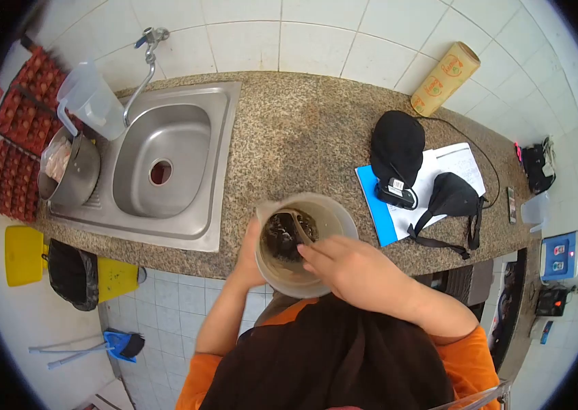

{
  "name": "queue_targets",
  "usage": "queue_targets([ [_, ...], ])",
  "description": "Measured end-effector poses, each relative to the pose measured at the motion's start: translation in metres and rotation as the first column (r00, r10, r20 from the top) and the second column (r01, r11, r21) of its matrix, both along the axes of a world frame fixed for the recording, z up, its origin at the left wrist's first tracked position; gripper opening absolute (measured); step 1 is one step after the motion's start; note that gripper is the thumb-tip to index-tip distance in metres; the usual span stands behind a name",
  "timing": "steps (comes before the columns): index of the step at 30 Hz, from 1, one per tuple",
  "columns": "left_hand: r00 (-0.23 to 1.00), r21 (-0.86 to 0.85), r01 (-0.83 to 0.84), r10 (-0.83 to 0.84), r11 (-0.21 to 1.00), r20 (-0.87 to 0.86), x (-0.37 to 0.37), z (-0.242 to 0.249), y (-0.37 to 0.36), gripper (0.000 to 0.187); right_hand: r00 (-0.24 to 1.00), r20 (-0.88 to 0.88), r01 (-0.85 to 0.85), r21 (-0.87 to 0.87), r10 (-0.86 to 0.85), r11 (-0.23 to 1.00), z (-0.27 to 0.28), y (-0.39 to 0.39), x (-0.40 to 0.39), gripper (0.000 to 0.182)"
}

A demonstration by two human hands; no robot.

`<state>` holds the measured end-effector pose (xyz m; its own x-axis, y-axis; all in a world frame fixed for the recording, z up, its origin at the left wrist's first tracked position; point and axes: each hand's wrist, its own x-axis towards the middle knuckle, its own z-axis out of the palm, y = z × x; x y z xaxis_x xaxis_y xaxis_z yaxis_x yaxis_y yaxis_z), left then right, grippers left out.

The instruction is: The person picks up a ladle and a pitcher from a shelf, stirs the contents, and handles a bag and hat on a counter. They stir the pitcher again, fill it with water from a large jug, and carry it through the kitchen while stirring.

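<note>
Grip: both hands are engaged. The left hand (pixel 251 251) grasps the left side of a translucent plastic jug (pixel 335 217), partly spread to fit the curved wall; some of its fingers are out of sight. The right hand (pixel 345 265) is clenched, with only a narrow gap between thumb and fingers, on the handle of a spoon-like utensil (pixel 300 227).

Location: the granite countertop (pixel 279 147) spans the centre of the frame. The jug is at its front edge, just below the frame's centre; whether its base rests there cannot be determined. Dark liquid (pixel 279 236) lies inside, with the utensil's lower end in it.

Assessment: the step in hand appears to be stirring. The next move likely calls for a firm left hold and an even sweep of the utensil, clear of the rim.
</note>
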<state>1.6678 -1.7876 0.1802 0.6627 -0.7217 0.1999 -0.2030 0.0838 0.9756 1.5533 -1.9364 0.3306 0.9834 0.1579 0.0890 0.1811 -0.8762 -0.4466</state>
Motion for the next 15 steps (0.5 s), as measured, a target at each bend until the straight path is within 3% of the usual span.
queue_targets([
  [1, 1.000, 0.010, 0.016, -0.016, 1.000, 0.002, -0.003, -0.027, -0.001, 0.082, 0.998, 0.024, -0.058, -0.042, 0.059, 0.997, -0.001, -0.001, -0.009, 0.026],
  [3, 0.896, -0.035, -0.250, 0.245, 0.968, 0.370, -0.011, -0.067, -0.004, 0.077, 0.994, 0.096, -0.053, -0.067, 0.059, 0.996, -0.004, -0.004, -0.024, 0.031],
  [4, 0.826, -0.189, -0.370, 0.415, 0.910, 0.380, -0.022, -0.037, -0.018, 0.044, 0.987, 0.149, -0.044, -0.126, 0.063, 0.991, -0.005, -0.004, -0.031, 0.033],
  [5, 0.835, -0.176, -0.353, 0.394, 0.919, 0.384, -0.019, -0.032, -0.020, 0.044, 0.977, 0.201, -0.029, -0.182, 0.066, 0.983, -0.007, -0.004, -0.038, 0.034],
  [6, 0.901, -0.338, -0.305, 0.155, 0.890, -0.405, -0.017, -0.030, -0.022, 0.052, 0.979, 0.198, -0.007, -0.166, 0.041, 0.986, -0.011, -0.004, -0.042, 0.034],
  [7, 0.383, -0.439, -0.388, -0.291, 0.810, -0.877, -0.018, -0.030, -0.024, 0.068, 0.974, 0.228, 0.018, -0.134, 0.013, 0.991, -0.017, -0.003, -0.043, 0.037],
  [8, 0.371, -0.421, -0.364, -0.285, 0.831, -0.884, -0.021, -0.034, -0.028, 0.068, 0.966, 0.258, 0.048, -0.101, -0.020, 0.994, -0.022, -0.002, -0.044, 0.040],
  [9, 0.733, -0.332, -0.449, 0.129, 0.830, -0.668, -0.025, -0.044, -0.033, 0.065, 0.966, 0.254, 0.080, -0.080, -0.057, 0.994, -0.023, 0.000, -0.045, 0.040],
  [10, 0.842, -0.306, -0.538, 0.494, 0.785, -0.216, -0.030, -0.053, -0.036, 0.062, 0.967, 0.236, 0.106, -0.034, -0.095, 0.994, -0.024, 0.003, -0.045, 0.039],
  [11, 0.656, -0.348, -0.596, 0.689, 0.724, 0.310, -0.036, -0.059, -0.038, 0.060, 0.967, 0.217, 0.131, 0.013, -0.130, 0.991, -0.026, 0.006, -0.043, 0.039],
  [12, 0.782, -0.330, -0.579, 0.622, 0.745, 0.032, -0.043, -0.055, -0.037, 0.058, 0.946, 0.270, 0.171, 0.056, -0.180, 0.984, -0.033, 0.009, -0.040, 0.042],
  [15, 0.834, -0.287, -0.526, 0.551, 0.801, 0.008, -0.056, -0.057, -0.042, 0.058, 0.897, 0.344, 0.261, 0.092, -0.277, 0.961, -0.048, 0.013, -0.030, 0.041],
])
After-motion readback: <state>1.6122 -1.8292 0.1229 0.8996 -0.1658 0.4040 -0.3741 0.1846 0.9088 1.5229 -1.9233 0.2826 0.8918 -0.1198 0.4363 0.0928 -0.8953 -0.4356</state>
